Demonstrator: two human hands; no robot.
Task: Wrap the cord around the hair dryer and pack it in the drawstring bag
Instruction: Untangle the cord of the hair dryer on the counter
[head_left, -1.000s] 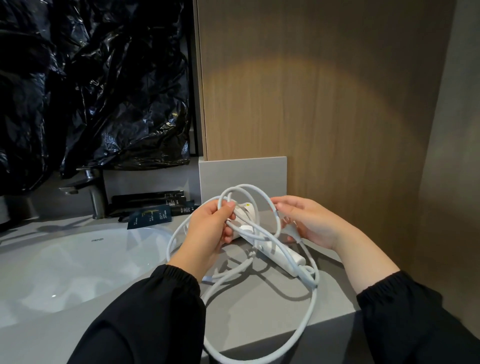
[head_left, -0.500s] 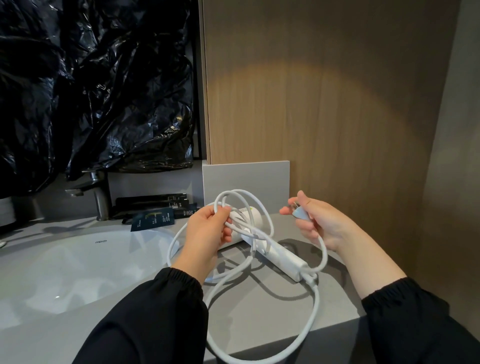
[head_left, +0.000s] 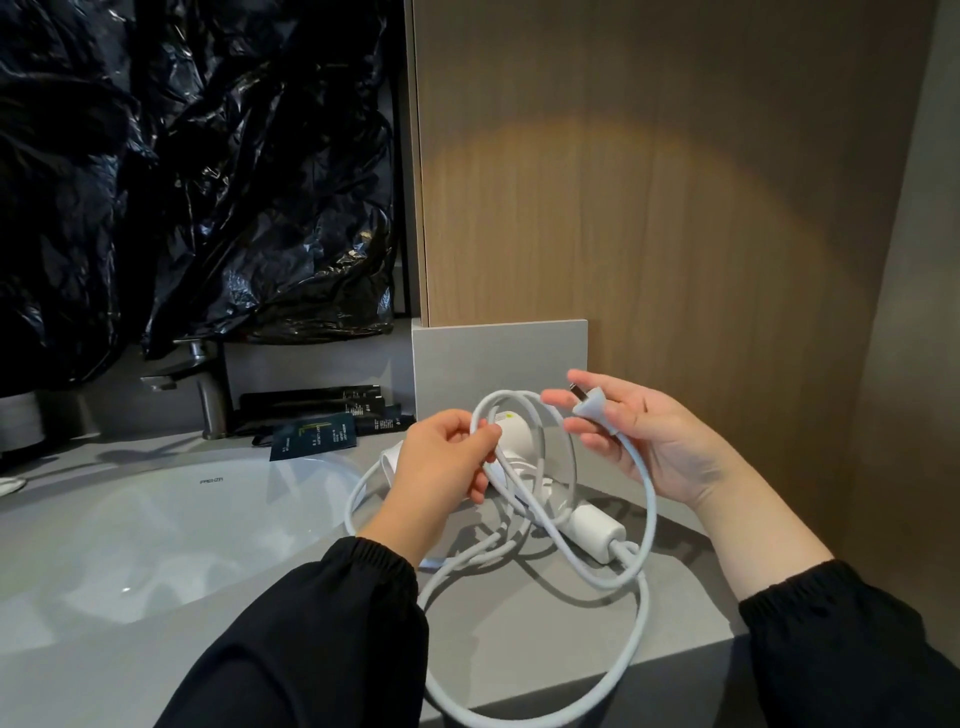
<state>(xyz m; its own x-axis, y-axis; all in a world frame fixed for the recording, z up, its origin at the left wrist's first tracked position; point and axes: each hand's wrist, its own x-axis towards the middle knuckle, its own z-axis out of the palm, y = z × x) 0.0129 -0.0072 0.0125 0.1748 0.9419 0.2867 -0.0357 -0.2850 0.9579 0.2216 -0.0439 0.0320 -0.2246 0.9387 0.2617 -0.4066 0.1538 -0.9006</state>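
A white hair dryer (head_left: 592, 525) lies on the grey counter (head_left: 524, 623), its handle pointing to the front right and its head partly hidden behind my left hand. Its white cord (head_left: 641, 618) loops loosely over the counter and hangs past the front edge. My left hand (head_left: 441, 462) pinches a loop of the cord above the dryer's head. My right hand (head_left: 644, 441) holds the white plug (head_left: 589, 402) between the fingers, raised above the counter. No drawstring bag is in view.
A white sink basin (head_left: 156, 525) fills the left of the counter, with a grey tap (head_left: 208, 384) behind it. Dark sachets and boxes (head_left: 317, 415) lie near the back. Black plastic sheeting (head_left: 197, 171) covers the wall above. A wooden panel (head_left: 649, 182) stands right behind.
My right hand took the plug from near the dryer and lifted it up and to the right. My left hand kept its hold on the cord loop.
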